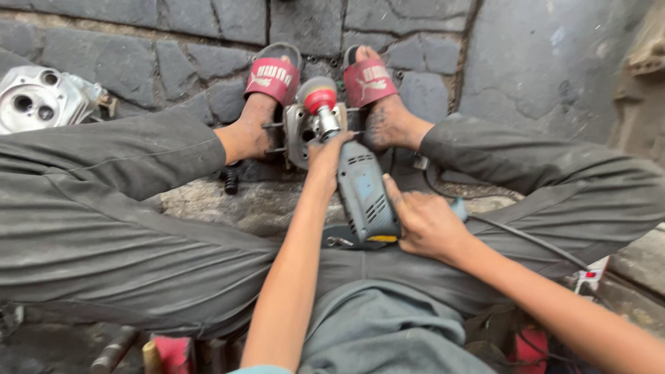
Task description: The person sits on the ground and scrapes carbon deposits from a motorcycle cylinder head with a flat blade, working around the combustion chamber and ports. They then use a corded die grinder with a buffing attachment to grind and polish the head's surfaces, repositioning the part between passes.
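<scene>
The person sits on a stone floor (540, 62) with both legs in dark grey trousers (104, 208) stretched forward and the feet in red slippers (273, 76) near the far wall of stones. Between the feet, pinned by them, stands a small metal engine part (299, 131). A grey power grinder (364, 194) lies along the middle, its red-tipped head (318, 97) pressed against that part. The left hand (325, 156) grips the grinder's front neck, fingers wrapped tight round it. The right hand (426, 221) clasps the rear of the body, fingers closed on it, index finger lying along the housing. A cable (526, 239) runs off over the right thigh. A second silvery engine part (38, 97) lies on the floor at the far left.
</scene>
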